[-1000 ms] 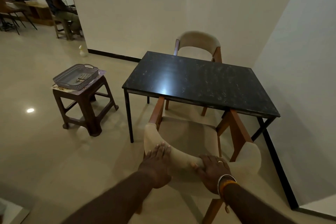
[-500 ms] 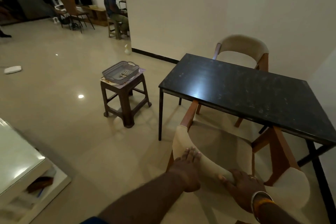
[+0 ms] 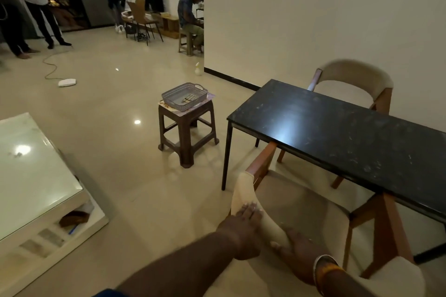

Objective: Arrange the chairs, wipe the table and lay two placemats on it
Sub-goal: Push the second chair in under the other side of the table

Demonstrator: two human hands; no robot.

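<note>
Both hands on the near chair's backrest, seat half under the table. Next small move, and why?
Probably let go and head for the stool. Left hand and right hand rest on the near chair, whose arms already sit under the table edge. The basket on the stool likely holds what comes next.

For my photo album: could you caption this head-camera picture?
Both hands, left hand and right hand, grip the near chair backrest at the black table.

The curved backrest [image 3: 246, 194] of the near chair [image 3: 301, 202] is gripped by the left hand [image 3: 243, 231] and the right hand [image 3: 300, 252], the black table [image 3: 342, 132] lying beyond the fingertips.
</note>
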